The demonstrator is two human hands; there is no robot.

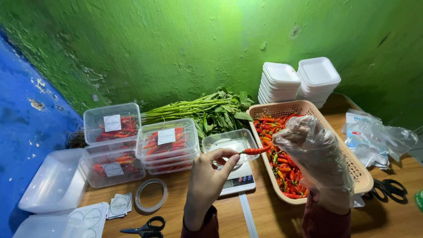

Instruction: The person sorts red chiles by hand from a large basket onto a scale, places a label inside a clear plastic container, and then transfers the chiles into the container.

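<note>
Over at the far left a stack of empty clear plastic lids (55, 183) lies on the wooden table (273, 216), with round paper stickers (119, 206) and black-handled scissors (145, 228) in front, and a ring of clear tape (151, 195) flat beside them. Behind sit filled clear boxes of red chillies (166, 143), lidded, labelled and stacked in low piles. A bundle of leafy green stalks (207, 110) lies along the rough, painted green wall (185, 44).

The bare left hand (207, 178) rises from the lower edge, wrist bent back, palm turned away, thumb and forefinger pinched narrow on the green stem of a single red chilli (256, 150). The chilli is glossy, slim and tapered, pointing right, held in the air above an open clear container (230, 143) that sits on a small white kitchen scale (238, 180).

The right hand (315, 152) wears a loose, crinkled, see-through plastic glove. It is raised with fingers curled loosely inward, its fingertips just beside the chilli's tip; whether it grips anything I cannot tell. Under it a tan woven-plastic basket (357, 169) holds a heap of red, orange and green chillies. Behind stand two stacks of white foam trays (299, 79). Crumpled clear bags (374, 136) and a second pair of scissors (390, 189) lie at the right.
</note>
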